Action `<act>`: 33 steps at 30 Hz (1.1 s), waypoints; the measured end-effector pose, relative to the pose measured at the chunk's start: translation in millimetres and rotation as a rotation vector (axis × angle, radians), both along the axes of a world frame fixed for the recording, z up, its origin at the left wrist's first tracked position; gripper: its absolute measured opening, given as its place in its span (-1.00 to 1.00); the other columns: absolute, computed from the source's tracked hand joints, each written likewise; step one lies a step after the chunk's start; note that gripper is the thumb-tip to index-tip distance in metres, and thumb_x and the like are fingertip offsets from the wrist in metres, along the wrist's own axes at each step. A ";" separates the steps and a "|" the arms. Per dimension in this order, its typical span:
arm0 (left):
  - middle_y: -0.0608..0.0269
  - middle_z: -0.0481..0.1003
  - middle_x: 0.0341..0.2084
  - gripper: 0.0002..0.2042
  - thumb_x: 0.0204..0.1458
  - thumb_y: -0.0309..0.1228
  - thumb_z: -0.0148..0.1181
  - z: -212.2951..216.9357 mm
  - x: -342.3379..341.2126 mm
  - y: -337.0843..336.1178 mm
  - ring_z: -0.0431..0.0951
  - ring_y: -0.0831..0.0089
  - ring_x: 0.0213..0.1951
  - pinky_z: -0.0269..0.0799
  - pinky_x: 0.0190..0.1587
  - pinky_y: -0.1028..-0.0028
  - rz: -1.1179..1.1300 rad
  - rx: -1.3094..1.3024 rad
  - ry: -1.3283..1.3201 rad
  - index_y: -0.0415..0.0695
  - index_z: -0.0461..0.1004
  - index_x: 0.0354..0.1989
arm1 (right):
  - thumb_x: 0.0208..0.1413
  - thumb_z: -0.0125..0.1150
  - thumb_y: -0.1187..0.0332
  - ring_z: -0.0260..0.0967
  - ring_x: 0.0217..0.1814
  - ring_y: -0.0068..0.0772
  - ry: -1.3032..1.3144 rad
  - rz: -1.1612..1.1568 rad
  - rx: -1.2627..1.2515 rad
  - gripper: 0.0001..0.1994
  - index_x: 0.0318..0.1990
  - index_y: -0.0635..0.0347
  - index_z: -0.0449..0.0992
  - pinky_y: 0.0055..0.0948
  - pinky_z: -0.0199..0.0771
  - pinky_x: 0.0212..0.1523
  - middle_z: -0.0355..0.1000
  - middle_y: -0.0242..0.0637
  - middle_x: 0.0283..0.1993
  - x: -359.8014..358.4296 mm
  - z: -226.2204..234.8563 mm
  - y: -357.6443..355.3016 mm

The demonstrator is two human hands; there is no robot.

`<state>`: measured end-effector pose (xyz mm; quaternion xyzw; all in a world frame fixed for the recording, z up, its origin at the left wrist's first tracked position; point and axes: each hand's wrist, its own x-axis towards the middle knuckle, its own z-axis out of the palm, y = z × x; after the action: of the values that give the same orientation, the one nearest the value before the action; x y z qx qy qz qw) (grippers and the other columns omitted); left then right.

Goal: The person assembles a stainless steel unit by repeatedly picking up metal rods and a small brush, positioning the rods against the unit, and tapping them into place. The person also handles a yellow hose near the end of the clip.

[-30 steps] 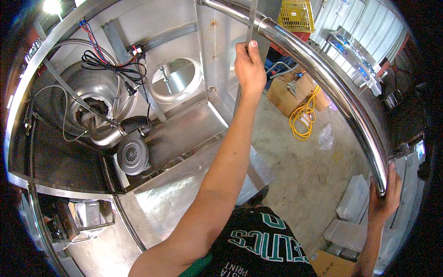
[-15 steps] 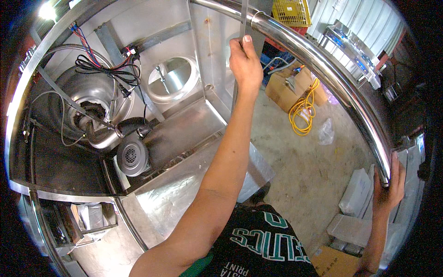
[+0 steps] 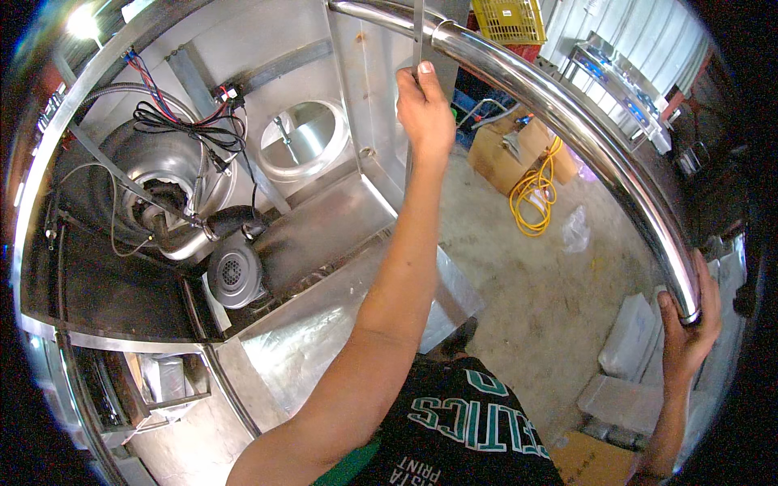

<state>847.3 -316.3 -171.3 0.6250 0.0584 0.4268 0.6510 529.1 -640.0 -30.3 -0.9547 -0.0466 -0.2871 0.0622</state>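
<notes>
A long polished steel pipe sweeps from the top middle down to the right, its curve partly from the lens. At its near end my right hand is closed, thumb on one side and fingers on the other. My left hand is wrapped round the upright metal edge of a steel cabinet, just below the pipe; its fingertips are hidden. Inside the open cabinet to the left sit a round grey blower motor, a coil of black cable and a round opening.
Beyond the cabinet, a cardboard box and a coiled yellow cord lie on the concrete floor. A yellow crate stands at the back. Wrapped packages lie at the right, and a steel table stands far right.
The near end of the pipe and my right hand have shifted slightly to the right. My left hand has moved a little left, still on the cabinet edge.
</notes>
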 end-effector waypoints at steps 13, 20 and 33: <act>-0.05 0.48 -0.49 -0.59 0.38 -0.07 -0.03 2.5 -6.0 1.4 0.49 0.11 -0.40 0.41 -0.22 0.14 -0.043 0.004 -0.008 -0.27 0.38 -0.15 | -0.02 0.50 0.34 0.36 0.37 -0.12 0.072 0.016 0.156 -0.32 0.30 0.30 0.44 -0.20 0.23 0.42 0.45 -0.06 0.30 -5.1 -8.7 -3.1; -0.06 0.48 -0.49 -0.59 0.39 -0.08 -0.04 2.8 -7.4 1.3 0.49 0.11 -0.40 0.40 -0.23 0.14 0.002 0.035 -0.016 -0.27 0.38 -0.15 | 0.02 0.48 0.30 0.38 0.31 -0.22 0.142 0.062 0.449 -0.32 0.30 0.36 0.41 -0.26 0.24 0.40 0.45 -0.06 0.26 -2.1 -12.0 -5.4; -0.01 0.46 -0.56 -0.59 0.40 -0.08 -0.03 2.3 -8.7 2.0 0.46 0.15 -0.48 0.38 -0.31 0.15 -0.009 0.048 -0.031 -0.28 0.38 -0.17 | 0.05 0.49 0.12 0.38 0.31 -0.21 0.159 -0.051 0.511 -0.25 0.32 0.38 0.38 -0.28 0.30 0.36 0.43 -0.06 0.27 -7.3 -16.5 -7.6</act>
<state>838.5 -314.3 -169.0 0.6342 0.0353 0.4347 0.6384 521.7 -647.6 -46.8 -0.9285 0.0563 -0.2152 0.2973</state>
